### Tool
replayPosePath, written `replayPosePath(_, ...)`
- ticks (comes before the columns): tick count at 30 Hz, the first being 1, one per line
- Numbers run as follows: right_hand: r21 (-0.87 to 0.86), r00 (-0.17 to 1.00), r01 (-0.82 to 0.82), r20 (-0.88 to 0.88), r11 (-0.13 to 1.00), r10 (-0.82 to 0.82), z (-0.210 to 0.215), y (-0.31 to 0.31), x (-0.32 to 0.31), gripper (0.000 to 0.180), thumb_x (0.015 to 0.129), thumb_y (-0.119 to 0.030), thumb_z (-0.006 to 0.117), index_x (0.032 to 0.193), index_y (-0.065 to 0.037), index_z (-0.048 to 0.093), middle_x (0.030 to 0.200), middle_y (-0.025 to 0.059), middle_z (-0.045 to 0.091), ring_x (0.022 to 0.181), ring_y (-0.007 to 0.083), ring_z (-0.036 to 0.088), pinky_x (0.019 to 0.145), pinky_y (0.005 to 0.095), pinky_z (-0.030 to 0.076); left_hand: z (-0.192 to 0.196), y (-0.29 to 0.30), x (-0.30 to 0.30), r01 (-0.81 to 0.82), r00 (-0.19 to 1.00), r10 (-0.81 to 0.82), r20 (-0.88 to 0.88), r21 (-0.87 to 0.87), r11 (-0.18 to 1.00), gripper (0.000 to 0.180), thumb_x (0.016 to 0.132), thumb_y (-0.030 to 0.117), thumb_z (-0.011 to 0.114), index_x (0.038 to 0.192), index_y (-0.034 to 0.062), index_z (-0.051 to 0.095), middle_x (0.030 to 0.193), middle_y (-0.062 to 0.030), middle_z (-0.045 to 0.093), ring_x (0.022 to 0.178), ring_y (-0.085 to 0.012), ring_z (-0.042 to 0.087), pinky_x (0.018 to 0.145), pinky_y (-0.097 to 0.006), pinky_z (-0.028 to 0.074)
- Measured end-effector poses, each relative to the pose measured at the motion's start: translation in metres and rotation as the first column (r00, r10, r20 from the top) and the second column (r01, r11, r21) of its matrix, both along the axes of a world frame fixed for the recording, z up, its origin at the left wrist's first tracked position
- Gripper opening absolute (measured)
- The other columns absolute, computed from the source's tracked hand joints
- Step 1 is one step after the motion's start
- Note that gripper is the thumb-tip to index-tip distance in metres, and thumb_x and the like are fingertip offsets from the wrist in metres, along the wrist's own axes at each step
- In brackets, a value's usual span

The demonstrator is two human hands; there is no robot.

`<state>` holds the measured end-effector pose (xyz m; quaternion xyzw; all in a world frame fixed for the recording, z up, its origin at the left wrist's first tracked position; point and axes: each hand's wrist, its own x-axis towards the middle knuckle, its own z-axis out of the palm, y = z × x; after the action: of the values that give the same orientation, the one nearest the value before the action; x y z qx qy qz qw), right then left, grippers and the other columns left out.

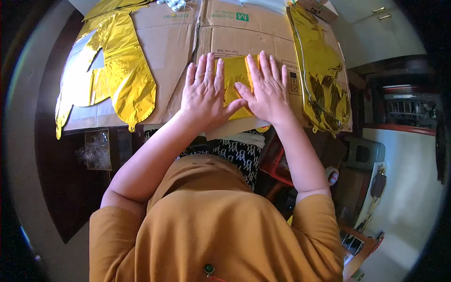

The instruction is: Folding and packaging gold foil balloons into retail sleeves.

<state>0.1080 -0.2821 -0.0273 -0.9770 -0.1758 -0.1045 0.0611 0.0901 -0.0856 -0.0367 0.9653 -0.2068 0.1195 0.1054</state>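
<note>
Daylight floods our worktop [188, 42] from the upper left.

We see hard glare bleaching the gold foil balloon [112, 70] at left almost white, while a second foil balloon [324, 80] at right glints in patches. Our hands cast soft, short shadows. The floor beneath stays dim. Fisheye bending curves straight edges, and a black vignette rings our frame; focus holds sharp at centre.

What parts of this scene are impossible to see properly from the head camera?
- Most of the folded gold foil piece: covered by the left hand and right hand pressed flat on it.
- The gold foil balloon at left: its top is cut off by the picture's edge.
- The small white things at the top edge: too small and cropped to identify.
</note>
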Motion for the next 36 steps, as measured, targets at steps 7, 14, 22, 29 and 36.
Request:
replayPosePath(7, 0.075, 0.993, 0.093, -0.081, 0.993, -0.086, 0.006, -0.005, 0.001, 0.076, 0.096, -0.061, 0.043, 0.153, -0.011, 0.034, 0.159, 0.0223, 0.028, 0.147, 0.041, 0.023, 0.119, 0.0573, 0.012, 0.008, 0.0, 0.002, 0.012, 1.0, -0.012, -0.029, 0.017, 1.0, 0.106, 0.087, 0.077, 0.041, 0.151, -0.008, 0.027, 0.157, -0.031, 0.023, 0.149, -0.0418, 0.018, 0.12, -0.055, 0.012)
replayPosePath(14, 0.457, 0.946, 0.243, -0.307, 0.856, -0.105, 0.032, -0.066, 0.038, 0.046, 0.086, -0.02, 0.075, 0.124, 0.0, 0.06, 0.106, 0.01, 0.06, 0.091, 0.0172, 0.058, 0.084, 0.0319, 0.05, 0.007, 0.01, 0.012, 0.113, 0.993, -0.11, -0.044, 0.075, 0.991, 0.108, 0.087, 0.078, 0.04, 0.151, -0.0075, 0.025, 0.157, -0.0303, 0.024, 0.15, -0.0397, 0.016, 0.121, -0.053, 0.007)
replayPosePath(22, 0.43, 0.882, 0.252, -0.471, 0.867, -0.023, 0.036, -0.072, 0.063, 0.03, 0.081, -0.02, 0.078, 0.098, -0.001, 0.063, 0.088, 0.0089, 0.066, 0.083, 0.0201, 0.063, 0.077, 0.0352, 0.053, 0.008, 0.016, 0.012, 0.171, 0.985, -0.171, -0.028, 0.031, 0.985, 0.105, 0.086, 0.075, 0.045, 0.152, -0.0041, 0.027, 0.157, -0.0299, 0.025, 0.149, -0.0397, 0.018, 0.121, -0.053, 0.008)
replayPosePath(29, 0.61, 0.822, 0.419, -0.569, 0.672, 0.005, 0.037, -0.057, 0.052, 0.018, 0.089, -0.012, 0.07, 0.099, -0.001, 0.061, 0.083, 0.0047, 0.066, 0.072, 0.0128, 0.063, 0.065, 0.0271, 0.052, 0.014, 0.022, 0.011, 0.195, 0.979, -0.19, -0.068, 0.071, 0.978, 0.104, 0.086, 0.074, 0.047, 0.152, -0.0028, 0.026, 0.157, -0.0293, 0.024, 0.149, -0.0403, 0.019, 0.121, -0.053, 0.009)
replayPosePath(36, 0.495, 0.796, 0.54, -0.563, 0.68, -0.223, 0.066, -0.125, 0.019, 0.029, 0.093, -0.007, 0.061, 0.121, 0.001, 0.064, 0.098, 0.0085, 0.071, 0.075, 0.0117, 0.064, 0.064, 0.0266, 0.051, 0.013, 0.026, 0.013, 0.239, 0.971, -0.238, -0.038, 0.038, 0.97, 0.101, 0.087, 0.07, 0.05, 0.152, -0.0027, 0.026, 0.157, -0.0306, 0.023, 0.147, -0.044, 0.021, 0.12, -0.055, 0.013)
